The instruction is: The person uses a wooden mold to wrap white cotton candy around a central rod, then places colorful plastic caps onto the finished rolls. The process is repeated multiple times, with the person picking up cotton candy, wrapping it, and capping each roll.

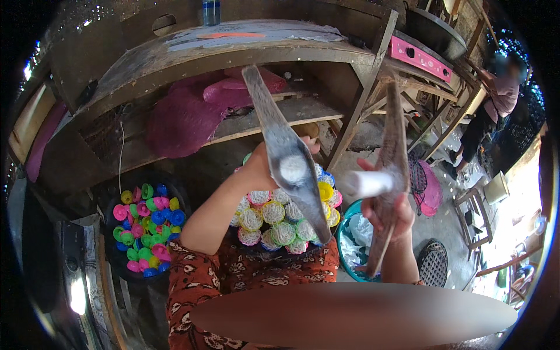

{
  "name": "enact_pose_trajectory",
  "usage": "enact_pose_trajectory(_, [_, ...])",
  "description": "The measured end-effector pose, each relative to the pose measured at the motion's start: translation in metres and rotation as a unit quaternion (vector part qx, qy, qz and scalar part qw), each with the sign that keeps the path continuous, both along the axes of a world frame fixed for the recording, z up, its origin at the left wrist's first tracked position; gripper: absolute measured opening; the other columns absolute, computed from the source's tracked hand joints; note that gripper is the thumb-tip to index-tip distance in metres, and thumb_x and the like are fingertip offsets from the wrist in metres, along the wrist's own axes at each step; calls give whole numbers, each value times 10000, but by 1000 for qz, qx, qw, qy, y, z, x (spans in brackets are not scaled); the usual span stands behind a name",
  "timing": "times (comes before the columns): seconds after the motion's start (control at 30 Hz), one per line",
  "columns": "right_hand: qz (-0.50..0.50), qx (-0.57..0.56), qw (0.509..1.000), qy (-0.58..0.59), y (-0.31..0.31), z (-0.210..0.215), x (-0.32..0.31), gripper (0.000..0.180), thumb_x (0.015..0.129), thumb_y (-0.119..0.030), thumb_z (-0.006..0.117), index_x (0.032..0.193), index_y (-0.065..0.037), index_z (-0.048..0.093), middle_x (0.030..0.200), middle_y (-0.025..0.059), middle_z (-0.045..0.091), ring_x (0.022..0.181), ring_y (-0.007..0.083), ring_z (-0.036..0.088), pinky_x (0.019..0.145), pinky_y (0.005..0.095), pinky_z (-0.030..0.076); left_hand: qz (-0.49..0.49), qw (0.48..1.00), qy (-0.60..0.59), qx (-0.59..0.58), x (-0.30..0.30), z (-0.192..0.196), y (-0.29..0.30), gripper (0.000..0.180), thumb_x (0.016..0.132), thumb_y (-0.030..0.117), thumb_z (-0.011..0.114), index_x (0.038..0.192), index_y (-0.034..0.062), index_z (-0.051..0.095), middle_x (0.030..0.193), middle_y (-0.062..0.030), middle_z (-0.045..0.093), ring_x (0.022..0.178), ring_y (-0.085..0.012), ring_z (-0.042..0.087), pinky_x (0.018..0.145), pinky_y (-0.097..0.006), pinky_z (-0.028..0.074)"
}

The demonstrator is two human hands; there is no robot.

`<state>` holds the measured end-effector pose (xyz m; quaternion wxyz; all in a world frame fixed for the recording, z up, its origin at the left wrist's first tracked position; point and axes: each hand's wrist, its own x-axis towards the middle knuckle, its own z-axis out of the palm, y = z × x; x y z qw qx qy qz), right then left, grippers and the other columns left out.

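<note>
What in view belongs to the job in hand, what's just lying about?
Likely job: recessed wooden piece, left hand; pegged wooden piece, right hand; white-topped cups; loose coloured cups; teal basin.

Probably lying about: pink stove; blue bottle; purple sheeting; pale bucket.

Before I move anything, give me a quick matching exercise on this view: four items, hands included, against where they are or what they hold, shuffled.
Column one
1. Left hand
2. Right hand
3. Dark basin
4. Teal basin

Column two
A. Contains crumpled white material
B. Holds the wooden piece with a white cylinder sticking out
C. Contains loose, brightly coloured cups
D. Holds the wooden paddle with a round white patch near its middle

Pairs: 1-D, 2-B, 3-C, 4-A
</note>
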<state>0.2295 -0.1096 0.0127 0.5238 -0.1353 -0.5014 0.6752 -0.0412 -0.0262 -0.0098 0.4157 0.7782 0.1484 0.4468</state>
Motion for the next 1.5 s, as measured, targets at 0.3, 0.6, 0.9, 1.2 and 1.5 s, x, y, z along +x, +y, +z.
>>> enact_pose_trajectory(0.3, [-287,358,762,-457,15,14,-24,956,677,-155,738,1439,-66,167,1330,221,374,1124,385,502,886,428,460,285,871,302,263,8,-2,-3,499,663,284,732,1128,158,602,1051,-67,640,1044,-255,568,922,-356,443])
enact_pose_trajectory(0.6, [-334,488,619,-517,12,13,-40,887,623,-199,787,1377,-148,323,1252,236,389,990,424,562,708,425,539,257,881,223,329,22,-25,24,350,650,256,675,989,174,649,927,-51,656,936,-212,613,983,-438,377])
enact_pose_trajectory(0.9, [-337,467,666,-474,25,20,-37,905,626,-178,783,1379,-80,290,1250,254,410,999,440,552,752,444,524,245,919,147,271,26,-10,25,389,555,223,739,923,126,657,914,-112,627,870,-297,598,761,-372,496])
enact_pose_trajectory(1.2, [-250,369,814,-373,54,3,-30,946,695,-422,746,1415,-61,250,1291,219,395,1101,335,509,856,409,450,235,954,141,122,27,-16,35,446,569,262,759,983,139,650,919,-114,648,873,-300,621,768,-384,498])
enact_pose_trajectory(1.5, [-315,60,717,-619,133,-140,36,325,785,-366,625,830,-53,695,741,152,661,700,276,647,670,388,498,406,905,124,3,-110,-111,68,417,942,248,447,1275,-2,451,1236,-131,534,1156,-276,494,1031,-393,346])
